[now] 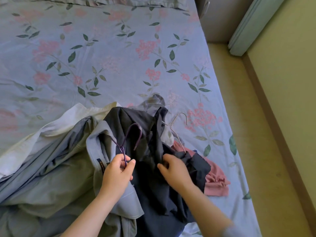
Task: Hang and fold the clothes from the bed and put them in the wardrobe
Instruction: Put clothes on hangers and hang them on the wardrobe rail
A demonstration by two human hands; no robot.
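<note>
Lying far left of left hand (118, 171): white shirt (56, 124), on flowery bed (119, 57). Blue shirt (100, 134) under left hand. Left hand pinches purple hanger (140, 134) by neck, hook pointing away. Dark garment (150, 190) between both hands. Right hand (173, 170) curled, gripping fold of dark garment. Silver hanger (178, 139) just beyond right hand. Pink cloth (216, 182) right of it, partly under dark garment.

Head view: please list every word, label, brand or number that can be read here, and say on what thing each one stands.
Dark label sewn inside the collar of the grey-blue shirt: pale gold lettering, too small and blurred to read.
No other text, number or sign shows in this view.
</note>
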